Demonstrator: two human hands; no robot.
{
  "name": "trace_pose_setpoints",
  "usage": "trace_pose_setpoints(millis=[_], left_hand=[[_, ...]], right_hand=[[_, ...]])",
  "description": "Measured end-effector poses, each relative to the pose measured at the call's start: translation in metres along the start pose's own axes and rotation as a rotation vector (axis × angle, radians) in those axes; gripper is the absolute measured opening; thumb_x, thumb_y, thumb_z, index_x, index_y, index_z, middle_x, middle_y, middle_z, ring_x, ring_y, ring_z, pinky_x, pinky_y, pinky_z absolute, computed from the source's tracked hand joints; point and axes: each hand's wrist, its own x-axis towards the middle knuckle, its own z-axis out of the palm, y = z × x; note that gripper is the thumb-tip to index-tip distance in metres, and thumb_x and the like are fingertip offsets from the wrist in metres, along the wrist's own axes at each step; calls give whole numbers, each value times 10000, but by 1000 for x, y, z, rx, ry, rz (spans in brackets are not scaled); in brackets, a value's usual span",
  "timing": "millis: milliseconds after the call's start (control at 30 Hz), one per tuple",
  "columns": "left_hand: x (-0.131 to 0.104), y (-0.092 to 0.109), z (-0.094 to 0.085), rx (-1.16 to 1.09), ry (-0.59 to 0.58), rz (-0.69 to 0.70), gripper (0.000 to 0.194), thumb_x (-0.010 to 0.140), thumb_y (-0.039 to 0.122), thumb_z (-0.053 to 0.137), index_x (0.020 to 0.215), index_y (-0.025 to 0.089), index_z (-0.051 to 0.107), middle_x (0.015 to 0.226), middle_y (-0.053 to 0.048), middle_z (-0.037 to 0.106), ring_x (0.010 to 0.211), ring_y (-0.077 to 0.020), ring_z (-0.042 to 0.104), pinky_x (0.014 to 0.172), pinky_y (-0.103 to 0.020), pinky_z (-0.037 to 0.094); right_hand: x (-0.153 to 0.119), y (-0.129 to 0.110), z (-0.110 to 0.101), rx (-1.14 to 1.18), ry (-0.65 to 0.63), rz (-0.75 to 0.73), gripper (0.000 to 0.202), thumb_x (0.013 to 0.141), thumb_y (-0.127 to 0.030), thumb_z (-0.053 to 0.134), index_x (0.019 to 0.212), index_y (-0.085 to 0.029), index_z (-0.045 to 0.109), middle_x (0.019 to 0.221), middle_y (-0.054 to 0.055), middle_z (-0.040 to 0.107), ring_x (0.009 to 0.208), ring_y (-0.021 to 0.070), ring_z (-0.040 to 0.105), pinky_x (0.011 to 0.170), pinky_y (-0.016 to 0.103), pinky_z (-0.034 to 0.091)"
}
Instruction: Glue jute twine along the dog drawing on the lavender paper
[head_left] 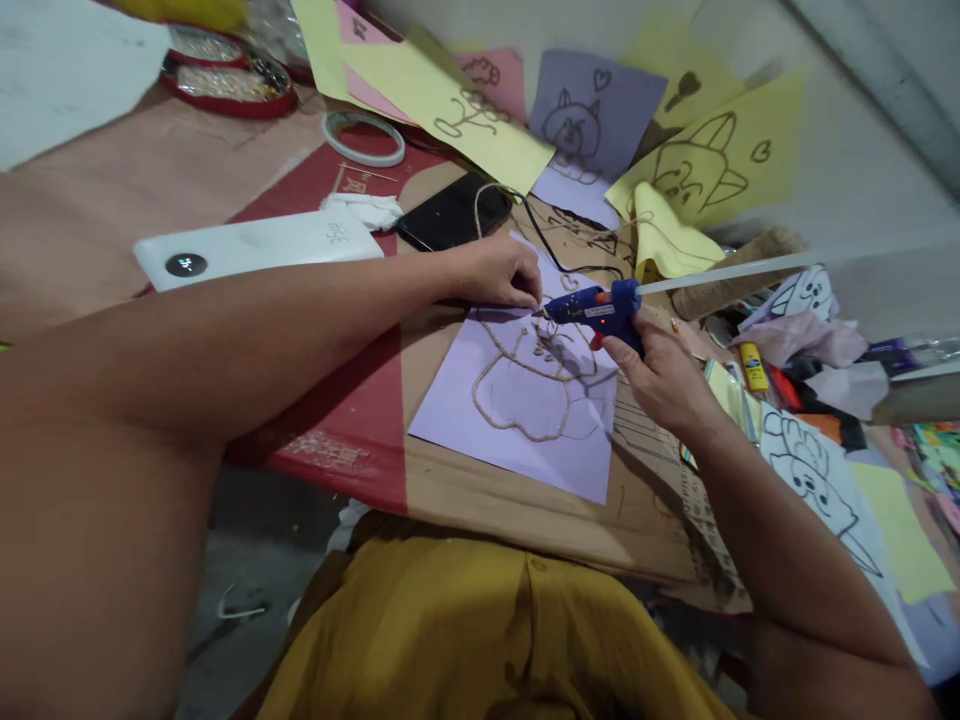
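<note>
In my right hand is a blue hot glue gun with a long white glue stick out of its back. Its nozzle points left, close to the fingertips of my left hand. Those fingers are pinched over the top of a purple sheet, and a loop of twine rises behind them. What lies between the fingertips is mostly hidden; it appears to be the twine. On the sheet, brown twine follows part of a drawn rounded figure; other lines are bare pencil.
Cardboard lies under the sheet. To the left are a white power bank, a black phone and a tape roll. Drawings on coloured paper lean at the back. A twine spool and glue stick tube are at right.
</note>
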Motion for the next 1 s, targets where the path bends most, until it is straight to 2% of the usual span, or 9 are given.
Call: trace_pose_setpoints(millis=[200,500,733,1000], left_hand=[[1,-2,1,-17,-15,-8,159,818,282,739,905,213,853,850,-10,768,796,-126,658,747,-236,435],[0,-1,0,-21,-2,24,142,814,261,745,890,201,849,828,-6,761,779,-120,651,742,-224,430],[0,-1,1,-23,-20,-21,163,824,294,734,898,206,849,837,-9,767,778,-126,659,729,-227,432],[0,1,0,-13,-20,-4,170,833,289,712,893,205,848,840,-13,772,802,-136,665,753,-243,433]], right_hand=[[4,-2,-1,-41,-43,-12,367,993,-480,494,1199,-202,617,1162,142,715,1044,324,637,913,484,509],[5,-9,-5,-127,-48,18,261,989,-449,490,994,-229,631,1023,112,724,1012,324,658,908,474,494],[4,-12,-10,-199,-42,-7,204,983,-420,519,986,-238,612,1024,123,731,984,331,659,838,443,490],[6,-16,-10,-276,-25,-8,253,980,-440,506,955,-221,631,971,132,730,914,325,653,763,409,476]])
